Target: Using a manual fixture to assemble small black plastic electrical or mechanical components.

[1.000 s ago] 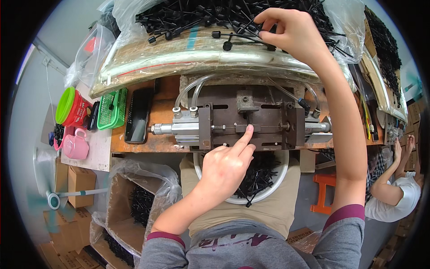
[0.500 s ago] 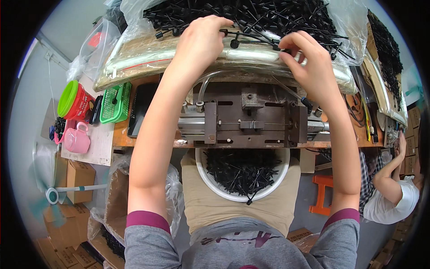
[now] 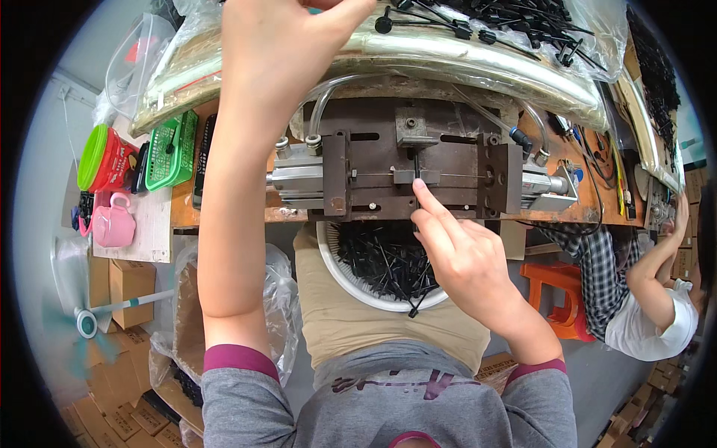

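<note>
My right hand (image 3: 467, 257) is at the middle of a dark metal fixture (image 3: 366, 190). Its index finger is stretched along a thin black plastic stemmed piece (image 3: 417, 158) lying in the fixture's small centre block, while the other fingers curl in around its near end. My left hand (image 3: 287, 45) reaches to the upper edge, over the front of the pile of black plastic stemmed pieces (image 3: 515, 19). The picture's edge cuts off its fingertips, so whatever they touch is hidden. A white basket (image 3: 336, 272) of similar black pieces rests between my thighs.
Metal cylinders (image 3: 297, 179) with clear air tubes flank the fixture. A green basket (image 3: 170, 153), a red tub with a green rim (image 3: 112, 160) and a pink cup (image 3: 114, 224) stand left. At right a co-worker (image 3: 650, 321) sits near an orange stool (image 3: 556, 295).
My right hand has come down from the pile to the fixture, and a black stemmed piece now lies in its centre block. My left hand has moved up and left, partly out of the picture.
</note>
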`<state>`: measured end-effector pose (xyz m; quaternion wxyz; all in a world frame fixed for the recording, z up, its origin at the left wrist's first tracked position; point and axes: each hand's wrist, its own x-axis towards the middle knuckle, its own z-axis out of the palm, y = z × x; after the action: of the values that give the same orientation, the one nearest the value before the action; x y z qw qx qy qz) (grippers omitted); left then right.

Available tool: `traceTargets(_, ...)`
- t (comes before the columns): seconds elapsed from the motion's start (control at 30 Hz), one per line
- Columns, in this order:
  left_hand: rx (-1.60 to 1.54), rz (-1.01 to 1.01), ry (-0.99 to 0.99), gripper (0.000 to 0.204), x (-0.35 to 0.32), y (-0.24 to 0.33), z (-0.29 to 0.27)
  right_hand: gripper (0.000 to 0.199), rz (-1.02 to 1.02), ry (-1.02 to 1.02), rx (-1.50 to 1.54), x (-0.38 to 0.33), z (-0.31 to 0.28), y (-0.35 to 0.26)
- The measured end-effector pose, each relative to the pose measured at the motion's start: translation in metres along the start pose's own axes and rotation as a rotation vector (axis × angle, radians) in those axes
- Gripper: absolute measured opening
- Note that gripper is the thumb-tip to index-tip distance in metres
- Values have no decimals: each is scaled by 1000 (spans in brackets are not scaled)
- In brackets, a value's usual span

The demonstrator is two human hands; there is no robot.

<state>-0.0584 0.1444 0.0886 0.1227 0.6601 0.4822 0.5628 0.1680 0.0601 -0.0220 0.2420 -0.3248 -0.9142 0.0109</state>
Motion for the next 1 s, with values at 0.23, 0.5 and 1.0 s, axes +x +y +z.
traceTargets(0.23, -59, 144, -93, 28, -60, 17, -7, 24, 59, -142, -95, 7, -9, -7)
traceTargets(0.5, 179, 83, -214, 33, -128, 20, -3, 19, 40, -55, 547, 65, -43, 42)
traceTargets(1.0, 571, 203, -366, 26, -168, 1, 47, 22, -19, -76, -108, 148, -68, 78)
